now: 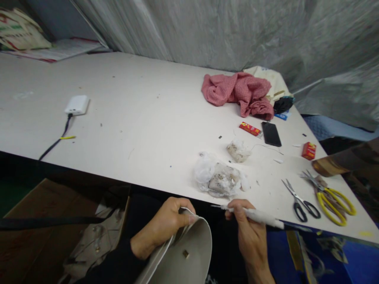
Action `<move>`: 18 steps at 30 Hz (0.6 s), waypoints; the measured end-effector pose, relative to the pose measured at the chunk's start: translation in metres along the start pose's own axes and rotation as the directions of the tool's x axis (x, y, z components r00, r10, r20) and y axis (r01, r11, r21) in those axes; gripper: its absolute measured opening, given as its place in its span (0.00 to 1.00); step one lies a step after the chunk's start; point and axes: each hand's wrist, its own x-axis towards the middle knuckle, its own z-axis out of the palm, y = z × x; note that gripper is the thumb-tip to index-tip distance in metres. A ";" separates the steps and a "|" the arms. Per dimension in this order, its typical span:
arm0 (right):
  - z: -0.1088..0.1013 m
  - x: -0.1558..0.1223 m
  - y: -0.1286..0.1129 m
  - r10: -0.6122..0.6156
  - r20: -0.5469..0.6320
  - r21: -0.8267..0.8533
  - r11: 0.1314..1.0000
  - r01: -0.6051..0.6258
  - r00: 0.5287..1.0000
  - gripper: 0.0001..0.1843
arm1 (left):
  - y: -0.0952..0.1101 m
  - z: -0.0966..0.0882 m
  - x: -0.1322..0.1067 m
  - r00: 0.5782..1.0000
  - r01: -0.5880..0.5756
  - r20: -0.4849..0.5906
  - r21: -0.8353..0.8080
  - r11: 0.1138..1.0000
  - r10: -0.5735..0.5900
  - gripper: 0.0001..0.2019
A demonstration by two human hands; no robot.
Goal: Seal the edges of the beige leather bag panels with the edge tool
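Note:
My left hand (pixel 171 221) pinches the rim of a cream-coloured bag (pixel 195 252), which looks like leather and hangs with its mouth toward me. A small gold-coloured metal fitting (pixel 185 254) shows on its inner side. To the right, my right hand (pixel 247 227) is closed around a white-handled tool (pixel 263 217) with a thin tip aimed left toward the bag, apart from it. The tip's exact shape is too blurred to tell. Just beyond, on the table edge, lies a greyish, speckled block in crumpled clear plastic (pixel 222 179), with a smaller wrapped lump (pixel 238 151) behind it.
Black-handled scissors (pixel 300 201) and yellow-handled scissors (pixel 334 201) lie on the table (pixel 142 114) at right, near a brown bottle-like object (pixel 340 159). Farther back are a red box (pixel 309 150), a black phone (pixel 271 134) and a pink cloth (pixel 237 92). A white device (pixel 77 105) with cable sits left.

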 end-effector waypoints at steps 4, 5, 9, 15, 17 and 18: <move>-0.009 0.012 0.000 -0.086 -0.272 -0.141 0.989 0.048 0.959 0.14 | -0.006 -0.016 0.001 0.997 -0.003 -0.079 -0.179 0.984 -0.011 0.15; -0.010 0.015 0.000 -0.105 -0.284 -0.161 0.985 0.061 0.953 0.14 | -0.007 -0.019 0.000 0.997 0.004 -0.077 -0.222 0.975 -0.022 0.16; -0.011 0.021 0.004 -0.119 -0.258 -0.167 0.983 0.077 0.959 0.15 | -0.013 -0.033 -0.001 0.997 0.025 -0.058 -0.359 0.933 -0.049 0.20; -0.008 0.024 0.015 -0.162 -0.178 -0.166 0.977 0.132 0.971 0.13 | -0.016 -0.037 -0.004 0.998 0.006 -0.060 -0.420 0.907 -0.034 0.18; -0.006 0.026 0.015 -0.196 -0.155 -0.166 0.971 0.170 0.968 0.12 | -0.014 -0.036 -0.005 0.998 0.008 -0.053 -0.401 0.916 -0.032 0.17; -0.005 0.028 0.015 -0.216 -0.143 -0.169 0.967 0.191 0.966 0.12 | -0.012 -0.035 -0.005 0.998 0.007 -0.049 -0.392 0.920 -0.029 0.16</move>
